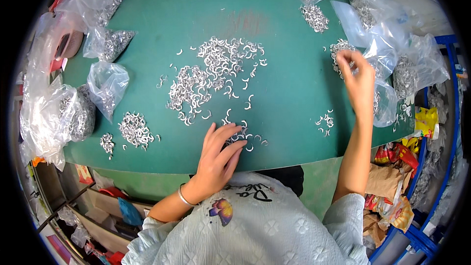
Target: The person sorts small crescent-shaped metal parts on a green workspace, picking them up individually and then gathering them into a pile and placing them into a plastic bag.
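My left hand (215, 159) rests near the table's front edge, fingers apart. They touch or lie just beside a small cluster of silvery, C-shaped metal pieces (242, 131). Over on the right, my right hand (361, 76) hovers at a small heap of similar pieces (339, 48), its thumb and fingers drawn together. Whatever is between those fingertips, if anything, is too small to make out. A large spread-out pile of the curved pieces (218, 64) covers the table's middle, beyond my left hand.
Smaller heaps lie at the left (135, 130), far right (314, 18) and near right (325, 121) of the green table (284, 88). Clear plastic bags of metal pieces crowd the left (108, 86) and right (405, 76) sides. Blue shelving (454, 93) stands at the right.
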`<action>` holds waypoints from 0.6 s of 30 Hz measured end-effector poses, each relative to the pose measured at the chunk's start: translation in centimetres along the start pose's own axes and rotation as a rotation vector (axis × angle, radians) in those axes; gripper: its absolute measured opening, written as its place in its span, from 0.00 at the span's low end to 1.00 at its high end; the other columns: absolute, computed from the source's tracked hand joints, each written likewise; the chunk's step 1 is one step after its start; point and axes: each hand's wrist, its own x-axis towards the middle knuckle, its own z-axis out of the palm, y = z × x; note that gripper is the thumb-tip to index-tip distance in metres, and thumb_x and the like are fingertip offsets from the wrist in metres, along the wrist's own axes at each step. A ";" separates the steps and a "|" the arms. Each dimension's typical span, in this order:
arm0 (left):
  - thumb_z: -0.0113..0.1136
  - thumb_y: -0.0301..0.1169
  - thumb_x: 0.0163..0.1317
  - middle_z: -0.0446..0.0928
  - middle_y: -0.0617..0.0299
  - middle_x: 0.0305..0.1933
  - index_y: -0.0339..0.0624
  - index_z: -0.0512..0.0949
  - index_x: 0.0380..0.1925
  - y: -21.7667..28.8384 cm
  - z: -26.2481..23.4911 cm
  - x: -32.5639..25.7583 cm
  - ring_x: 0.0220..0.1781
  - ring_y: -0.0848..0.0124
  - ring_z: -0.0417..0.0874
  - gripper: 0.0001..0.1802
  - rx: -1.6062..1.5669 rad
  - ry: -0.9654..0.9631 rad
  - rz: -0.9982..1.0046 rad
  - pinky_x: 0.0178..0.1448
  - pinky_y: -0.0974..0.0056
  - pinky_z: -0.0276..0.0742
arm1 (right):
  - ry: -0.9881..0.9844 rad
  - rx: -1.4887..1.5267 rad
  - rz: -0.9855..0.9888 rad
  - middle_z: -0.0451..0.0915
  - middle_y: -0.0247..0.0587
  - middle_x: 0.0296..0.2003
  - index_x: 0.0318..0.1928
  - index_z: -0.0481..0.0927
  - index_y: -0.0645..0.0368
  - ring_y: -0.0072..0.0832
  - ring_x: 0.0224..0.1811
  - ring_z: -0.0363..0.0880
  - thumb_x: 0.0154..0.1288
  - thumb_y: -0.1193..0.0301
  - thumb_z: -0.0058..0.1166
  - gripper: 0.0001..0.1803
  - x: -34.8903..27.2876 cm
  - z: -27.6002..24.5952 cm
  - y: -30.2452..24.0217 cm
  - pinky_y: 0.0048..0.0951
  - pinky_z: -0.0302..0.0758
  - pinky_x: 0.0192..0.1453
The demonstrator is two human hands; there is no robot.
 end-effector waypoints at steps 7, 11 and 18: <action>0.62 0.14 0.52 0.77 0.52 0.56 0.40 0.81 0.41 0.2 0.2 0.0 0.63 0.53 0.75 0.15 0.009 -0.042 0.011 0.71 0.42 0.59 | -0.284 -0.055 -0.086 0.79 0.48 0.49 0.49 0.79 0.65 0.45 0.53 0.75 0.62 0.78 0.55 0.14 -7.8 -1.3 1.4 0.40 0.68 0.61; 0.62 0.16 0.55 0.74 0.52 0.58 0.37 0.79 0.42 0.2 0.3 -0.2 0.63 0.52 0.73 0.14 0.009 -0.068 0.044 0.70 0.38 0.59 | -0.137 -0.285 -0.239 0.73 0.44 0.61 0.58 0.75 0.62 0.42 0.67 0.65 0.66 0.71 0.54 0.20 -5.5 0.2 0.9 0.44 0.60 0.69; 0.62 0.17 0.55 0.74 0.52 0.57 0.39 0.80 0.42 0.4 0.3 -0.3 0.63 0.52 0.74 0.14 0.037 -0.053 0.013 0.71 0.36 0.55 | -0.191 -0.711 -0.332 0.69 0.42 0.66 0.60 0.74 0.64 0.40 0.73 0.58 0.72 0.55 0.46 0.27 -1.7 3.0 3.5 0.54 0.47 0.76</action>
